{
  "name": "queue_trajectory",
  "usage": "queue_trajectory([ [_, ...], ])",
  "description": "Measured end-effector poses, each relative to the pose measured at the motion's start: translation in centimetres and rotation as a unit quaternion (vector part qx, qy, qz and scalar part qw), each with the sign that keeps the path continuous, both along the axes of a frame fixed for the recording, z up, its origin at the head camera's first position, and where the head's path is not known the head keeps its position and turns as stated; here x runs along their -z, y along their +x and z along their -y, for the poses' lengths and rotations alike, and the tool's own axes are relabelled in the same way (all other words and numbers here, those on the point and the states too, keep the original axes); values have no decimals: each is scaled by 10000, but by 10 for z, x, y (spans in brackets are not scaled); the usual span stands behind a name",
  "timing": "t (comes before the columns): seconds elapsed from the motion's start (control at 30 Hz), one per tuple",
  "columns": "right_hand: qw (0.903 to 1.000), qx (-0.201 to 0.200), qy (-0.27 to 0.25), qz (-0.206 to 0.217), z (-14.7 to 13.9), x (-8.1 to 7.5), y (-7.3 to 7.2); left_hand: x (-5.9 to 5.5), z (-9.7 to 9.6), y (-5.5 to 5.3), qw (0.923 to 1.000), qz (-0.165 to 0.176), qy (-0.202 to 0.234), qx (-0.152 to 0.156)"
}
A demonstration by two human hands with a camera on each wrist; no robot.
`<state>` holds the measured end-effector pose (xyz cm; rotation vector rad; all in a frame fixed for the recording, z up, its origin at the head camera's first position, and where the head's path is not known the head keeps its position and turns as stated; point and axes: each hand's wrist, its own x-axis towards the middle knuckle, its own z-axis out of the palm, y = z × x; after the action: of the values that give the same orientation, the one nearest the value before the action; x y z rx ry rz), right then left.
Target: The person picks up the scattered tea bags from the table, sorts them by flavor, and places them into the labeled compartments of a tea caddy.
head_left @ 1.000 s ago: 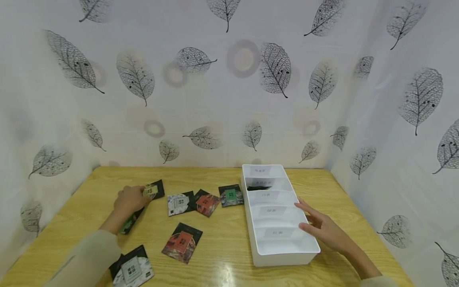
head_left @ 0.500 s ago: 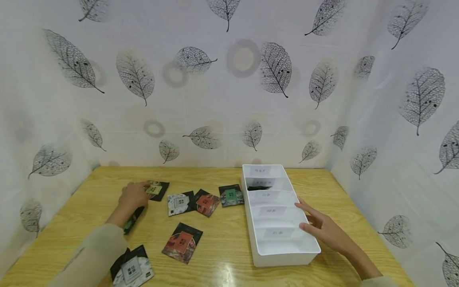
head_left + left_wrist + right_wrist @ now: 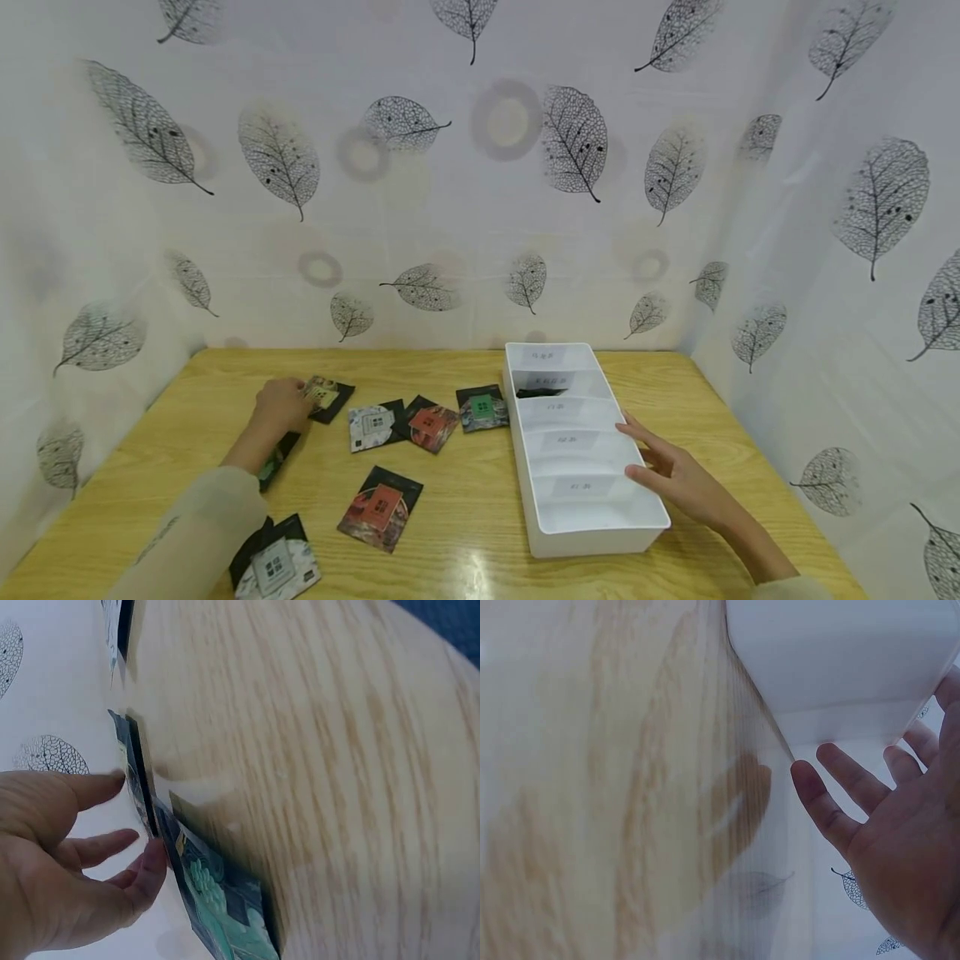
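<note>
In the head view, my left hand (image 3: 283, 408) is at the left end of a black sachet with a yellow label (image 3: 324, 395). The left wrist view shows its fingertips touching that sachet, thumb and fingers apart. A green-patterned sachet (image 3: 225, 900) lies just under this hand, largely covered by it in the head view. My right hand (image 3: 678, 477) rests loosely spread against the right side of a white divided box (image 3: 588, 543). Fingertips meet the box wall in the right wrist view. A dark sachet (image 3: 542, 392) sits in the box's second compartment from the back.
Other sachets lie on the wooden table (image 3: 465, 467): a grey-white one (image 3: 375, 423) overlapping a red one (image 3: 431, 423), a green-labelled one (image 3: 482, 407) beside the box, another red one (image 3: 381, 507) and a grey one (image 3: 276, 567) near the left sleeve. A leaf-print curtain surrounds the table.
The yellow-labelled sachet has shifted slightly right and turned a little, with my left hand moving along beside it. My right hand and the box have stayed put.
</note>
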<state>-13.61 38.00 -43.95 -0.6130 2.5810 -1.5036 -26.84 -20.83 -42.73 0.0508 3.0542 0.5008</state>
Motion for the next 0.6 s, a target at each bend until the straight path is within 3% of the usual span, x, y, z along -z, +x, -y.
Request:
queue_trajectory([
  [0.2,10000,9,68,-28,0,0,0,4,-4,1,9988,290,-103,-387],
  [0.33,10000,-30,24,-54,0,1,-1,6,-5,1,9959,470,270,-718],
  [0.6,9999,-75,-77,-73,0,2,-1,6,-6,2,9930,82,875,-790],
])
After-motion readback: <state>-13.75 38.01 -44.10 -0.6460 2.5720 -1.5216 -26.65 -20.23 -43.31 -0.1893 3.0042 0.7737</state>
